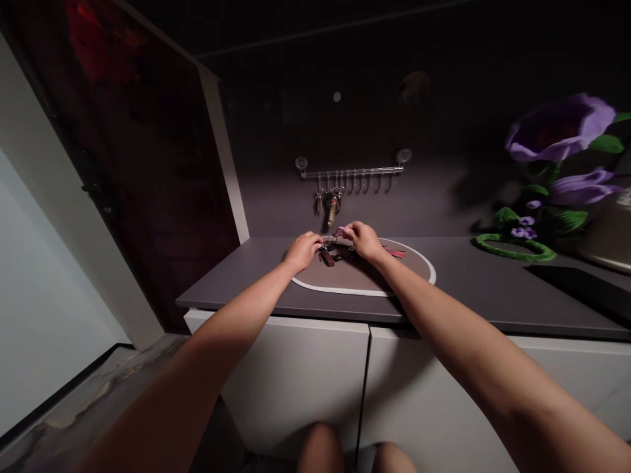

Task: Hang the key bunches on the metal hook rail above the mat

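Note:
Over an oval brown mat (315, 279) with a white rim, both hands work close together. My left hand (302, 251) is closed in a pinch at a bunch of keys, beside a dark red key fob (327, 257). The fingers of my right hand (363, 239) pinch a small pinkish strap (338, 231), apparently joined to a ring. Between the hands lie dark small items that are hard to make out. Partly behind my right wrist, a red tassel-like piece (397, 254) rests on the mat.
A clear hook rail (352, 173) on the wall carries several keys and a tan tag (332, 210) on its left hooks. Purple fabric flowers (562, 131) and a green ring (515, 248) stand at the right. White cabinet doors (296, 374) are below the grey countertop (236, 272).

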The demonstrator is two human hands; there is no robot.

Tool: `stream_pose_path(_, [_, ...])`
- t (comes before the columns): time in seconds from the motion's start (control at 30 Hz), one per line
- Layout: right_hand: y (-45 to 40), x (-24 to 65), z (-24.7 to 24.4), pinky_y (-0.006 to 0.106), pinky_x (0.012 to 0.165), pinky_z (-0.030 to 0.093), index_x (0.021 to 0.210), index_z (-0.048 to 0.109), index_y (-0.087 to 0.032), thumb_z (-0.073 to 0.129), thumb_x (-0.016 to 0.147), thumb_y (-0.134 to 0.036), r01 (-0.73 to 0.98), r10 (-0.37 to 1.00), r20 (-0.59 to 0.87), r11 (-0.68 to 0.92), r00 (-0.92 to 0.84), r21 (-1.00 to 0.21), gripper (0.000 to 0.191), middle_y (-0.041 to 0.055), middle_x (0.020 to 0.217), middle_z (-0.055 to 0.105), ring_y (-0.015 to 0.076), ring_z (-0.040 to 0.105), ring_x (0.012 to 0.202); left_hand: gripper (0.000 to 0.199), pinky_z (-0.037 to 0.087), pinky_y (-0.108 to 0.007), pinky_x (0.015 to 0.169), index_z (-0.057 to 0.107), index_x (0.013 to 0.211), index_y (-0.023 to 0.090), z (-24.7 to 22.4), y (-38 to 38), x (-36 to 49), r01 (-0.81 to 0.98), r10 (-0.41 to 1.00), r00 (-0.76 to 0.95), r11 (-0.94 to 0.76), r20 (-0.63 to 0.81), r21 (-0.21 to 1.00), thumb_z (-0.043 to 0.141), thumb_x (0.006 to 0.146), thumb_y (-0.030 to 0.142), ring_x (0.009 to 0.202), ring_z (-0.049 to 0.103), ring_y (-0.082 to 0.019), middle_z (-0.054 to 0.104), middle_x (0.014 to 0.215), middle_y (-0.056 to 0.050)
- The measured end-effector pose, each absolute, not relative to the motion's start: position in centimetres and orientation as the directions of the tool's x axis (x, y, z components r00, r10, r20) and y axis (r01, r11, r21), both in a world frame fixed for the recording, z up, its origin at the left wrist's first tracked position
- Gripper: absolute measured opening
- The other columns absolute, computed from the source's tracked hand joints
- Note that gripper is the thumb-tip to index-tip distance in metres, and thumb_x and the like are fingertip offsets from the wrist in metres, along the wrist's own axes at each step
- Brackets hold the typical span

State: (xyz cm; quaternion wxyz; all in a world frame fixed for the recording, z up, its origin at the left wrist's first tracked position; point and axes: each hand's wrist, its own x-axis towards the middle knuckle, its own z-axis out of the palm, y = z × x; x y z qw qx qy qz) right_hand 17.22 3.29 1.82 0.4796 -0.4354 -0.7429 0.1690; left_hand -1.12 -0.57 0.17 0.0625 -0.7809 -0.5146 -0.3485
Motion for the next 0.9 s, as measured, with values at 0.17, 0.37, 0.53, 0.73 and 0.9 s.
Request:
stream_pose_path(0.17, [3.9,16.8,1.8,0.026,0.073,0.045,0.074,0.055,-0.015,0.052,0.081,-0.032,0.156,0.844,0.52,0.535,-0.13,-0.83,0.018,0.0031,0.074,0.063,0.0112,0.057,0.07,0.017,0.04,-0.027,0.076,0.063,0.09,0.018,0.2,-0.6,-1.1,0.852,0.753,0.204,-0.451,0.625,0.265,0.048,0.083,0.02,0.085,0.054,-0.017,0.06,0.09,-0.006])
stream_pose_path(0.37, [2.8,16.7,2.6,0.027,0.077,0.046,0.072,0.053,-0.016,0.056,0.078,-0.038,-0.138,0.838,0.523,0.506,-0.156,-0.852,0.023,0.0018,0.071,0.06,0.0101,0.056,0.07,0.024,0.04,-0.028,0.081,0.056,0.105,0.016,0.3,-0.3,-1.2,0.863,0.759,0.081,-0.378,0.646,0.336,0.047,0.084,0.024,0.089,0.055,-0.018,0.061,0.094,-0.007])
stream_pose_path(0.53, [2.1,16.6,3.0,0.027,0.077,0.047,0.072,0.053,-0.015,0.058,0.078,-0.035,-0.29,0.828,0.532,0.472,-0.179,-0.833,0.021,0.0032,0.073,0.062,0.0104,0.058,0.07,0.031,0.04,-0.03,0.085,0.051,0.112,0.012,0.3,-0.1,-1.3,0.83,0.744,-0.027,-0.355,0.668,0.429,0.044,0.085,0.027,0.095,0.054,-0.019,0.061,0.097,-0.01])
stream_pose_path(0.73, [1.6,16.5,3.4,0.021,0.075,0.05,0.072,0.058,-0.015,0.059,0.079,-0.025,-0.423,0.861,0.443,0.315,-0.249,-0.85,0.013,0.0036,0.075,0.065,0.0076,0.059,0.066,0.023,0.041,-0.028,0.08,0.053,0.099,0.016,0.5,0.0,-1.4,0.764,0.711,-0.036,-0.433,0.702,0.478,0.036,0.088,0.028,0.089,0.056,-0.016,0.061,0.097,-0.008])
stream_pose_path(0.9, [1.5,16.5,3.4,0.017,0.068,0.053,0.075,0.06,-0.015,0.052,0.083,-0.015,-0.519,0.885,0.381,0.201,-0.267,-0.83,0.011,0.0038,0.073,0.067,0.0078,0.062,0.065,0.023,0.04,-0.025,0.073,0.053,0.09,0.017,0.8,-0.3,-1.4,0.744,0.677,-0.049,-0.465,0.734,0.479,0.032,0.089,0.027,0.08,0.055,-0.015,0.061,0.085,-0.005])
